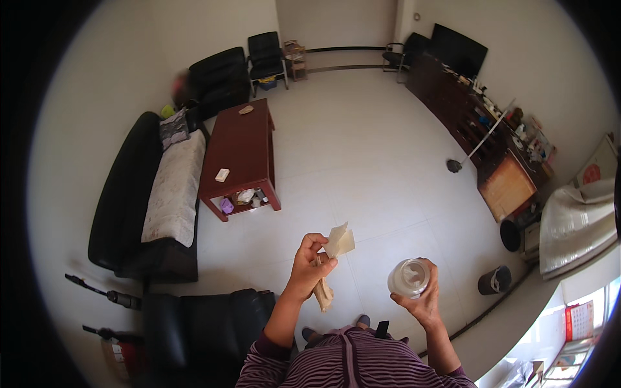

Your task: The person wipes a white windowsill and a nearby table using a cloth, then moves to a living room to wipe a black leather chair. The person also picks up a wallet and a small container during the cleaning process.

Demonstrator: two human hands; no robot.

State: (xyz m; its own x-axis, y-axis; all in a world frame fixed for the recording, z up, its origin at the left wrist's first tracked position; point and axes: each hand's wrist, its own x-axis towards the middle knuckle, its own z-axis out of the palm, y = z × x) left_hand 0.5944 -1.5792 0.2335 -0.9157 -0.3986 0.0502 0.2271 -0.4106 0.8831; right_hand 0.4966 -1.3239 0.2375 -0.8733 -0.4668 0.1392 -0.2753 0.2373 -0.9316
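My left hand point(310, 266) pinches a folded piece of pale, thin paper point(341, 242) between thumb and finger. A crumpled tan paper or cloth point(322, 293) hangs below the palm of the same hand. To the right, my right hand point(424, 296) grips a clear, wide-mouthed jar point(408, 279) around its side. Its round opening faces up, and something whitish shows inside; what it is I cannot tell. The two hands are apart, held in front of the body above the tiled floor.
A dark red coffee table point(242, 145) stands ahead on the left, beside a black sofa point(123, 194). A black armchair point(208, 330) is close at lower left. On the right are a waste bin point(495, 280), a mop point(485, 138) and a long cabinet point(436, 87).
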